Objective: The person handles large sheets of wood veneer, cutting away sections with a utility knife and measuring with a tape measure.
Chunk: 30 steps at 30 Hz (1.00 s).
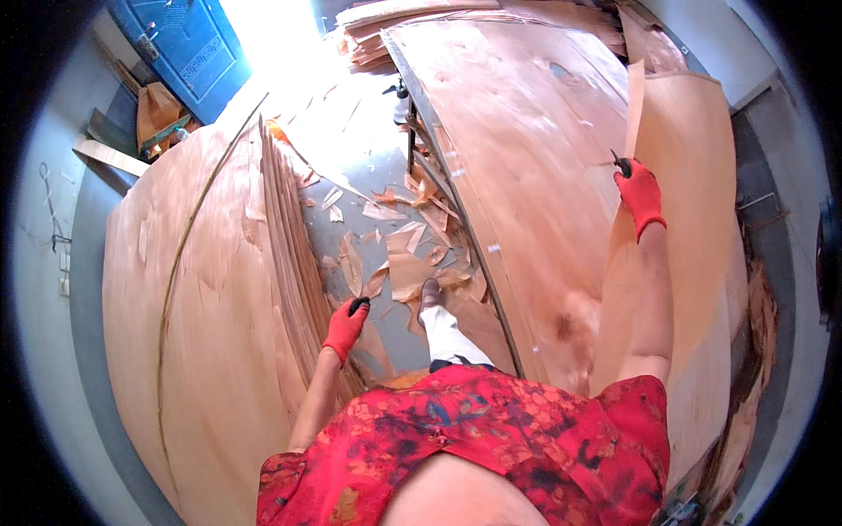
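My right hand [639,193], in a red glove with black fingertips, grips the left edge of a thin wood veneer sheet [688,158]. The sheet's edge curls up beyond my fingers. A small dark pointed thing juts out at the fingertips, too small to tell. Under this sheet lies a broad stack of veneer [526,131] on the right. My left hand [347,326], gloved the same way, is low beside the inner edge of the left veneer stack [219,289]. Its fingers are curled closed, and nothing shows in them.
Veneer scraps [408,272] litter the grey floor between the stacks, around my foot [431,294]. A long thin stick [189,228] lies across the left stack. A blue door [189,57] stands beside a bright opening at the back. More veneer [377,39] is piled at the far end.
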Each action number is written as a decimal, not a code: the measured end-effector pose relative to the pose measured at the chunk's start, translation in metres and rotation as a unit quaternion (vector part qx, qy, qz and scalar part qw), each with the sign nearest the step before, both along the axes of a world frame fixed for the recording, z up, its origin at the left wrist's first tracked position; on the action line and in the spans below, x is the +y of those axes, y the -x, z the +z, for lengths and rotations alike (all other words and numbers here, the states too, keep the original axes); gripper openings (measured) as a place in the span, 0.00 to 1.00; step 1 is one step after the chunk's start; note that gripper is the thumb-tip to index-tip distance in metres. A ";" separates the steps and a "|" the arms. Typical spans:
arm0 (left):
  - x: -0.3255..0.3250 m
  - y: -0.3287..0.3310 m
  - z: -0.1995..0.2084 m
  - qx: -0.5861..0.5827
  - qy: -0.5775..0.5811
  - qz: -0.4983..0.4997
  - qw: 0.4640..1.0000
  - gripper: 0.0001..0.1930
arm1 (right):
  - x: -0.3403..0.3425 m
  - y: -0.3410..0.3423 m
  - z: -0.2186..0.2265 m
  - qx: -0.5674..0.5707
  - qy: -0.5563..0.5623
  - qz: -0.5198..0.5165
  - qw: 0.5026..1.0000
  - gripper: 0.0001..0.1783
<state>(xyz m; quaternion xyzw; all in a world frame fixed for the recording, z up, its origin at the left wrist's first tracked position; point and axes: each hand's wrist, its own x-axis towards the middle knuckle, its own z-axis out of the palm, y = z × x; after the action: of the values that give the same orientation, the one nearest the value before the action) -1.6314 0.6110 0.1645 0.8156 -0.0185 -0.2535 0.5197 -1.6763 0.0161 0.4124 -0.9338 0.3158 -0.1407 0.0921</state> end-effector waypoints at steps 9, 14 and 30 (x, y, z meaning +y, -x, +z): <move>0.014 -0.205 -0.001 0.007 -0.002 0.063 0.998 0.14 | -0.012 -0.205 -0.019 0.031 0.024 0.030 0.999 0.12; -0.020 -0.325 -0.002 0.101 0.047 0.061 0.992 0.13 | -0.016 -0.301 -0.040 0.068 0.056 0.014 0.996 0.13; -0.267 -0.782 0.027 0.155 0.286 -0.108 0.939 0.20 | 0.070 -0.528 -0.123 0.223 0.022 -0.070 0.972 0.21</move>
<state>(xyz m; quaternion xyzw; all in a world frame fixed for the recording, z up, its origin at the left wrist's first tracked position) -0.8490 0.3442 0.1914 0.5760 -0.0975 -0.4153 0.6973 -1.1481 0.0865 0.2890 -0.9190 0.3898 0.0582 -0.0115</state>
